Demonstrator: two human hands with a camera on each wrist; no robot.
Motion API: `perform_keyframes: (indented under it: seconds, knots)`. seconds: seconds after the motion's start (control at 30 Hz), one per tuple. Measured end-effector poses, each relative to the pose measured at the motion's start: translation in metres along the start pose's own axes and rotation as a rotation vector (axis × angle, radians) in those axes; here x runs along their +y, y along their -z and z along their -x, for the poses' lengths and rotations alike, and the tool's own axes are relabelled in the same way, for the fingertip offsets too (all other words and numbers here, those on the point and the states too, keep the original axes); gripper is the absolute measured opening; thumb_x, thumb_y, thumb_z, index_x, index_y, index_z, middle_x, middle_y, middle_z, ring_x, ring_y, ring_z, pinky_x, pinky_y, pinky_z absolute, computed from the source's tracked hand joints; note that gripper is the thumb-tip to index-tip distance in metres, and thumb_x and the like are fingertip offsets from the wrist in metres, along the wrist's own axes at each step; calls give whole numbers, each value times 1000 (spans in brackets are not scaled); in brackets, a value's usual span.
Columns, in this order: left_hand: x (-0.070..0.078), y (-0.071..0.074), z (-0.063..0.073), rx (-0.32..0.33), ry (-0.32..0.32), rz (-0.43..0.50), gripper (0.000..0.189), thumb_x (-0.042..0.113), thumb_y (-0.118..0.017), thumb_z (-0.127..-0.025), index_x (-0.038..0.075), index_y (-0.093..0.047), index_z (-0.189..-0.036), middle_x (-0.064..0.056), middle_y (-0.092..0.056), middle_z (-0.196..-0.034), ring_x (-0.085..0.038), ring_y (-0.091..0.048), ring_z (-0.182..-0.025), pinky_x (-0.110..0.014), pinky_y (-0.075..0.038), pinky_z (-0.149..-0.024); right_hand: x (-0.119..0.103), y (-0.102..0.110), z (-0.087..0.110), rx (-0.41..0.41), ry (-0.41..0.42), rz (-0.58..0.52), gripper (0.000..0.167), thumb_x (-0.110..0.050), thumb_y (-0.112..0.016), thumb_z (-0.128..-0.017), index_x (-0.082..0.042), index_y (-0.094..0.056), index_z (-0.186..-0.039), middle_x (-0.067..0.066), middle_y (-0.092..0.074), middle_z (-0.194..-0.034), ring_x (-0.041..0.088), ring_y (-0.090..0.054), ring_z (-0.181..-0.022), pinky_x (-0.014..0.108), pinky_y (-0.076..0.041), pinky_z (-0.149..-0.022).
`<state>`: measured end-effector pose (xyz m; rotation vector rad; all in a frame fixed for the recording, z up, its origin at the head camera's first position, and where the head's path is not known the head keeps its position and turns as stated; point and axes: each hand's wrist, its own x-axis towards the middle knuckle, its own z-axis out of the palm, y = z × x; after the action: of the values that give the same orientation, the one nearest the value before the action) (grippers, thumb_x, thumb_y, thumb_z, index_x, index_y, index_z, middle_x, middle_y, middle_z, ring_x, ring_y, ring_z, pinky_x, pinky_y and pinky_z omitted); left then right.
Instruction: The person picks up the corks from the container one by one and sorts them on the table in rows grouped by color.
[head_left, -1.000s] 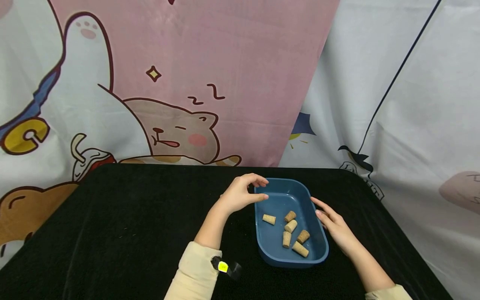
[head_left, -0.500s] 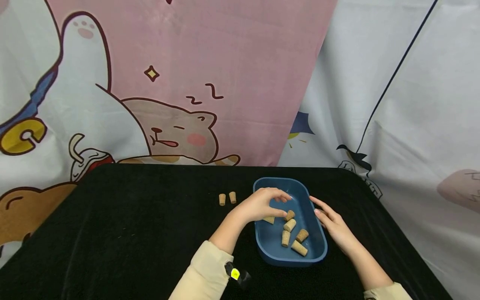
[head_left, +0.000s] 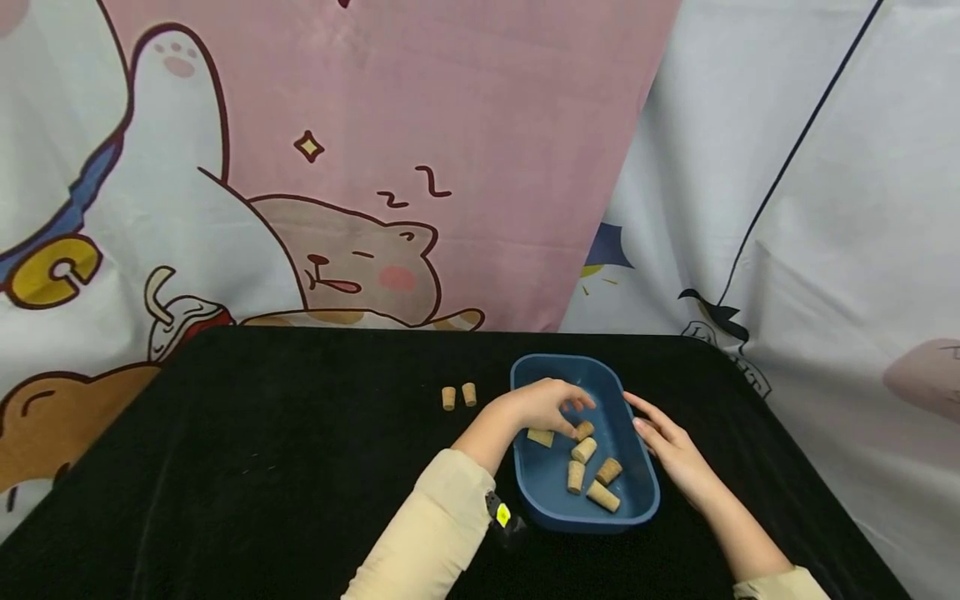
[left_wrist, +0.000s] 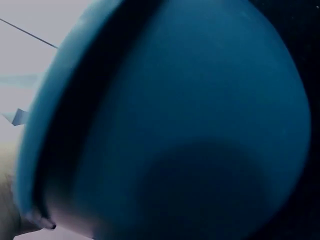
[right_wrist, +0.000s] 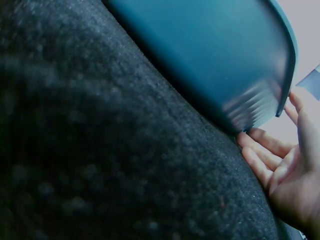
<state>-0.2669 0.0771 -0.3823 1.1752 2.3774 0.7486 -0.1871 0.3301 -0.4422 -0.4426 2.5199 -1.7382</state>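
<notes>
A blue rectangular plastic box (head_left: 587, 525) holds several corks; one is a darker cork (head_left: 584, 431), and a paler cork (head_left: 583, 451) lies just below it. My left hand (head_left: 542, 406) reaches over the box's left rim, its thumb by the darker cork and its fingers spread apart above it, with nothing seen in its grasp. Under the wrist, another cork (head_left: 541, 437) is partly covered. On the right, my right hand (head_left: 671, 450) touches the outside of the box; its fingertips (right_wrist: 245, 137) rest low against the wall in the right wrist view.
Two corks, a left one (head_left: 448, 398) and a right one (head_left: 469, 394), stand upright on the black cloth (head_left: 300, 450) left of the box. Behind the table hangs a printed curtain (head_left: 480, 125). The box's wall (left_wrist: 200, 100) fills most of the blurred left wrist view.
My left hand has moved rightward from the box's left rim into the box, uncovering the two corks standing on the cloth. My right hand has stayed at the box's right side.
</notes>
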Motion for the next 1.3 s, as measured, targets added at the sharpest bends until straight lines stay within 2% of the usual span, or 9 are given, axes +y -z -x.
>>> perform_keyframes:
  seconds: [0.13, 0.47, 0.7, 0.83, 1.17, 1.3]
  knots:
    - [1, -3, -6, -23, 33, -11, 47, 12, -74, -85, 17, -60, -129, 2, -61, -116, -10, -57, -103, -20, -46, -79, 0, 1, 0, -7, 4, -5, 49, -26, -33, -106, -10, -24, -152, 29, -23, -149, -2, -52, -109, 27, -48, -86]
    - [3, -11, -14, -23, 92, -20, 37, 9, -74, -84, 18, -67, -119, 5, -60, -105, -8, -53, -96, -21, -44, -81, -1, 0, 0, -2, 0, -30, 49, -26, -35, -106, -10, -25, -151, 29, -24, -149, -1, -53, -109, 26, -48, -86]
    - [2, -14, -17, -13, 86, -29, 33, 11, -74, -85, 18, -68, -117, 7, -61, -102, -7, -53, -94, -20, -44, -80, 2, 0, 0, 3, 3, -26, 49, -26, -35, -105, -11, -26, -151, 28, -24, -149, 0, -53, -109, 27, -48, -86]
    - [0, -15, -18, 27, 73, -28, 32, 13, -75, -84, 17, -69, -116, 6, -62, -100, -7, -54, -92, -20, -45, -77, 3, 1, 0, -2, 1, -25, 49, -26, -34, -106, -11, -25, -151, 28, -23, -150, 0, -53, -109, 28, -48, -86]
    - [-2, -12, -14, 149, -9, 18, 33, 18, -76, -84, 17, -69, -116, 8, -61, -101, -9, -56, -95, -19, -45, -77, 3, 0, -1, 2, -4, -16, 49, -27, -35, -105, -11, -25, -151, 27, -23, -149, 1, -53, -110, 30, -48, -86]
    - [0, -9, -10, 204, -57, -9, 34, 23, -75, -85, 17, -68, -118, 9, -60, -102, -10, -55, -97, -20, -44, -78, 2, 0, 0, 9, -10, -6, 49, -27, -35, -105, -12, -26, -151, 26, -24, -150, 1, -52, -110, 30, -48, -86]
